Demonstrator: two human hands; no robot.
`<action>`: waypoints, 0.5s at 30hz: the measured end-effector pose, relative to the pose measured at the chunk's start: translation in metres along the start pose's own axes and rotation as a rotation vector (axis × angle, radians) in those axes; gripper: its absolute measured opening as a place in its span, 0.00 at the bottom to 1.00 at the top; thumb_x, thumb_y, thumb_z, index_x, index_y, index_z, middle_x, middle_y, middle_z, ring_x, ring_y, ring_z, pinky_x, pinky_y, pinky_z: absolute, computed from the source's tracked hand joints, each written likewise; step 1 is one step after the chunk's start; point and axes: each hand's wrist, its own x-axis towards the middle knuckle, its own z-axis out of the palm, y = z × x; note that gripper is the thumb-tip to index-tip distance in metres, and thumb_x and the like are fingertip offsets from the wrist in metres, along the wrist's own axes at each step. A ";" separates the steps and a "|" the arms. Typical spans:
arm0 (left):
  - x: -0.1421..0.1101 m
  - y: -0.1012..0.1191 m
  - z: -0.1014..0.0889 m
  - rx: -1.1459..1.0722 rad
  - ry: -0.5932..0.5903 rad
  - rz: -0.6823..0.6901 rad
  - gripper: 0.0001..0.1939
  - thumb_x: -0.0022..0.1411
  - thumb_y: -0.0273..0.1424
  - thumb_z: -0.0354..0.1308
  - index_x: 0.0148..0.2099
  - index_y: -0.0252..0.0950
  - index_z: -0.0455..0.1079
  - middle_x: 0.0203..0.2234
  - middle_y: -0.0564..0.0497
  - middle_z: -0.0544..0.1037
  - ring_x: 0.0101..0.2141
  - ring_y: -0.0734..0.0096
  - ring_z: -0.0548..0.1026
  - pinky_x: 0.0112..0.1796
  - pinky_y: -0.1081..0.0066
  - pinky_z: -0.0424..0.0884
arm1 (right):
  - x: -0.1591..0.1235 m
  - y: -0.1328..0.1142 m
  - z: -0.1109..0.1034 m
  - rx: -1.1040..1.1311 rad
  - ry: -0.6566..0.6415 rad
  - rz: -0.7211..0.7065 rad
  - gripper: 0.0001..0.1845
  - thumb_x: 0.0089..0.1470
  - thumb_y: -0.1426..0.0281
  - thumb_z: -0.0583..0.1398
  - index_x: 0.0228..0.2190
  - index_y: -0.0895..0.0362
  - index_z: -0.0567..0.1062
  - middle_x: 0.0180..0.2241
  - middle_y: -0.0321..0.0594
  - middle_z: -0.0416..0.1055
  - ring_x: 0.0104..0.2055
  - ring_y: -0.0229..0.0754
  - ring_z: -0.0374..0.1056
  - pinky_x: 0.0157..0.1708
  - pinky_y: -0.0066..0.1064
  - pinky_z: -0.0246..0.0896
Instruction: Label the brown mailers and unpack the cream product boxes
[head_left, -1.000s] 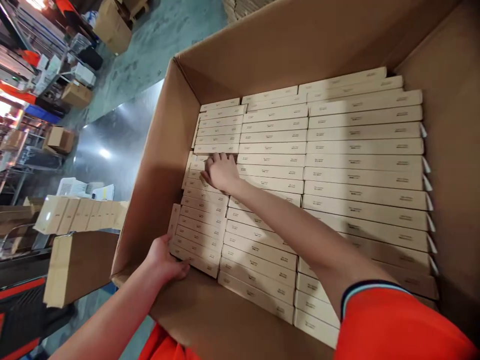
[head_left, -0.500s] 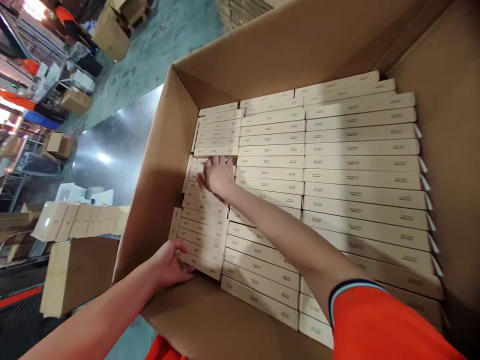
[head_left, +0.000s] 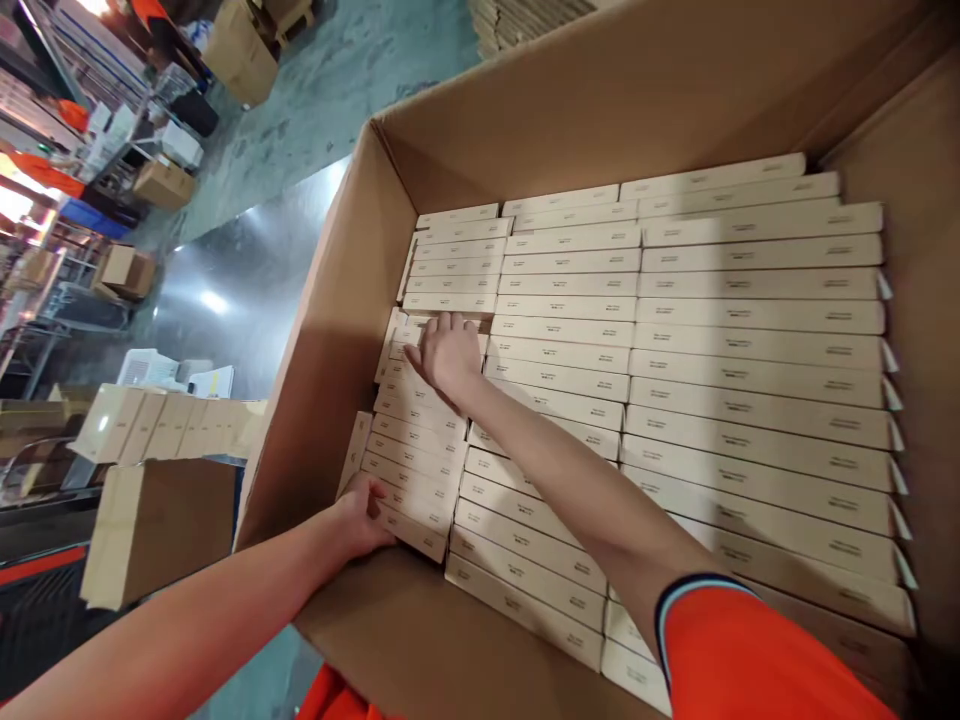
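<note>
A large brown carton holds three columns of slim cream boxes standing on edge. My right hand lies on top of the far part of the left column, fingers closed together and pressed down on the box tops. My left hand grips the near end of that left column, fingers curled round the nearest box by the carton's front wall. One cream box stands tilted against the left wall beside the column.
Outside the carton on the left, a row of cream boxes lies on a brown carton. Beyond are a shiny metal surface, a grey floor, shelves and other cartons. An orange sleeve covers my right upper arm.
The view has shifted a little, so the carton sits further right. My left hand has slid in along the front of the left column and closed on it. My right hand stays on the box tops.
</note>
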 end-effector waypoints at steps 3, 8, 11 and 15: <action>-0.005 -0.001 0.001 0.028 0.033 0.034 0.16 0.43 0.19 0.52 0.29 0.42 0.51 0.21 0.57 0.59 0.23 0.65 0.66 0.26 0.65 0.70 | -0.001 0.000 -0.002 0.013 -0.003 -0.004 0.36 0.64 0.47 0.47 0.46 0.70 0.73 0.45 0.62 0.70 0.47 0.59 0.63 0.45 0.43 0.56; -0.025 0.000 -0.005 0.035 0.055 0.065 0.17 0.39 0.19 0.52 0.33 0.42 0.55 0.24 0.55 0.63 0.25 0.64 0.69 0.27 0.67 0.72 | 0.002 0.004 -0.010 0.048 -0.014 0.007 0.39 0.61 0.45 0.50 0.45 0.71 0.74 0.43 0.63 0.73 0.45 0.59 0.67 0.45 0.43 0.58; -0.037 0.001 -0.016 0.007 0.036 0.069 0.20 0.37 0.21 0.52 0.36 0.39 0.59 0.28 0.50 0.68 0.28 0.62 0.72 0.26 0.66 0.73 | 0.008 0.006 -0.018 0.041 -0.039 -0.011 0.39 0.61 0.44 0.50 0.44 0.70 0.75 0.41 0.62 0.75 0.44 0.59 0.70 0.44 0.42 0.60; -0.045 0.001 -0.030 -0.033 -0.017 0.119 0.20 0.36 0.21 0.52 0.37 0.38 0.61 0.28 0.48 0.69 0.27 0.62 0.72 0.25 0.67 0.74 | 0.021 0.007 -0.030 0.003 -0.136 -0.034 0.41 0.59 0.40 0.48 0.42 0.65 0.78 0.37 0.59 0.78 0.41 0.57 0.73 0.41 0.40 0.63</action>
